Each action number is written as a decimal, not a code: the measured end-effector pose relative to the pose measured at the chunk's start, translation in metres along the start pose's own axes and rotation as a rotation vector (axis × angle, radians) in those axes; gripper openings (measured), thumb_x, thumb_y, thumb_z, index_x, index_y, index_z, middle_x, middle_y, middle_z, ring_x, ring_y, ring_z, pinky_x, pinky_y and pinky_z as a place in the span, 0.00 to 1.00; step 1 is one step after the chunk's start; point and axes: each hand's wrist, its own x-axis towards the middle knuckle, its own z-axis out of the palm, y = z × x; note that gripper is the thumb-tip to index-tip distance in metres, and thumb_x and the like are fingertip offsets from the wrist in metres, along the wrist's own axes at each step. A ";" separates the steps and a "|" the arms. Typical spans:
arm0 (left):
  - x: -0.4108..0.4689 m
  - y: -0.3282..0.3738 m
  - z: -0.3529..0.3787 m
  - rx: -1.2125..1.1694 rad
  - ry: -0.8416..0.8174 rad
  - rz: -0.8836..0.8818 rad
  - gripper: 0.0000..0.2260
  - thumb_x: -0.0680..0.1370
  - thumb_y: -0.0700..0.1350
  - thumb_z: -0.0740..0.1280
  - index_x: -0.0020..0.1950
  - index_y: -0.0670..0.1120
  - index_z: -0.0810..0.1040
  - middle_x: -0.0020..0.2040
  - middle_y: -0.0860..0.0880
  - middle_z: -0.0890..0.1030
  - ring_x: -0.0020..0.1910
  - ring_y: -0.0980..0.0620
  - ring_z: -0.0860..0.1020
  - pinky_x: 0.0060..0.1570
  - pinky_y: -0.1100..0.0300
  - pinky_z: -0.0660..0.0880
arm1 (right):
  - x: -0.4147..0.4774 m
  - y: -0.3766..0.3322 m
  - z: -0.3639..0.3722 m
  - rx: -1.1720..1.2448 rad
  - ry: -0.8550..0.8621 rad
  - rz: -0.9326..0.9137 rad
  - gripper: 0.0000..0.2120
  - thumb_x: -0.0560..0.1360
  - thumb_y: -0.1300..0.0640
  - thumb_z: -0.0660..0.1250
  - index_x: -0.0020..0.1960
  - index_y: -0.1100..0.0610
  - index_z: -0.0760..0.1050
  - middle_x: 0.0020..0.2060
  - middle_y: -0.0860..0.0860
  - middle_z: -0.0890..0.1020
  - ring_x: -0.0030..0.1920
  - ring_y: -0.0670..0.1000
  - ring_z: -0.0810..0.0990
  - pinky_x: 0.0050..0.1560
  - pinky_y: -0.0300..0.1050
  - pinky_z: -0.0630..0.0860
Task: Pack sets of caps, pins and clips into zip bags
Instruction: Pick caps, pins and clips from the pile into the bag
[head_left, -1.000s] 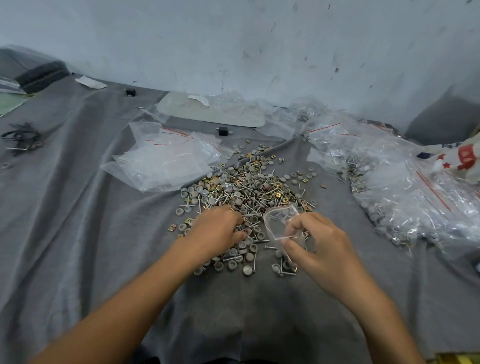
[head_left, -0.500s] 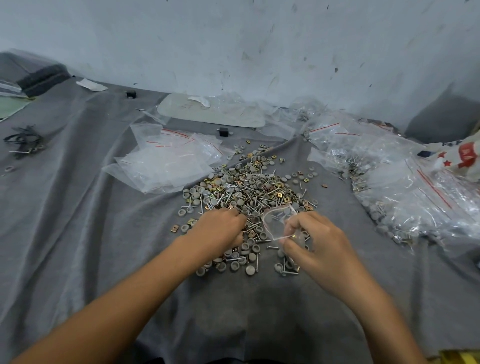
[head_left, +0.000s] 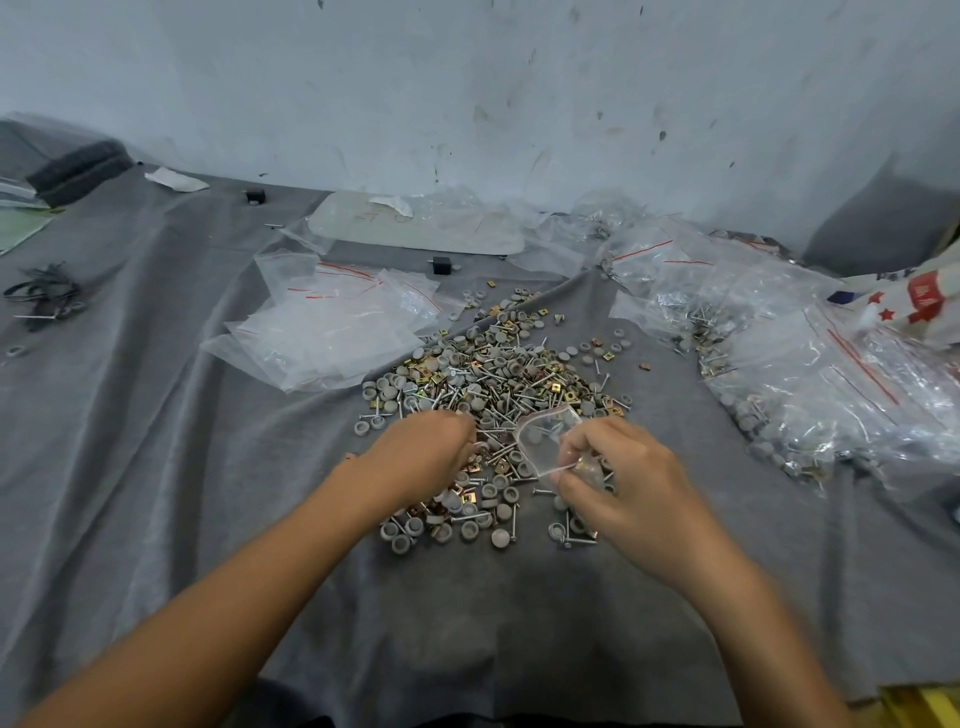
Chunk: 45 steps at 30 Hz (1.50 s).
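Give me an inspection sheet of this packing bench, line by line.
Surface: wrinkled grey cloth.
Job's things: loose heap of grey round caps, silver pins and brass square clips at centre; stack of empty clear zip bags left of it; filled clear bags piled at right.
Clutter: white paper scrap and small black block near the wall.
Hands: left hand rests in the heap, fingertips hidden; right hand pinches a small clear zip bag.
Cables: black tangled bundle at far left, possibly wires.
Surroundings: scuffed pale wall behind.
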 end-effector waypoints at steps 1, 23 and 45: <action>-0.002 -0.001 0.001 -0.035 0.001 -0.017 0.09 0.85 0.49 0.58 0.50 0.46 0.72 0.45 0.51 0.75 0.45 0.51 0.74 0.43 0.57 0.69 | 0.001 0.000 0.001 -0.003 0.000 -0.005 0.08 0.77 0.52 0.72 0.45 0.45 0.72 0.48 0.39 0.77 0.55 0.46 0.75 0.53 0.44 0.70; -0.037 0.033 -0.061 -0.889 0.258 -0.116 0.09 0.76 0.45 0.75 0.52 0.53 0.79 0.46 0.52 0.84 0.38 0.61 0.83 0.35 0.70 0.74 | 0.009 -0.007 0.007 -0.143 -0.001 -0.065 0.08 0.76 0.52 0.73 0.53 0.49 0.76 0.50 0.42 0.79 0.55 0.51 0.74 0.53 0.46 0.68; -0.016 0.062 -0.075 -0.732 0.019 0.061 0.14 0.77 0.32 0.71 0.55 0.49 0.79 0.51 0.49 0.85 0.52 0.53 0.83 0.57 0.50 0.80 | 0.011 -0.003 0.000 -0.105 0.029 -0.073 0.09 0.74 0.50 0.73 0.52 0.50 0.77 0.51 0.48 0.82 0.53 0.51 0.77 0.53 0.50 0.73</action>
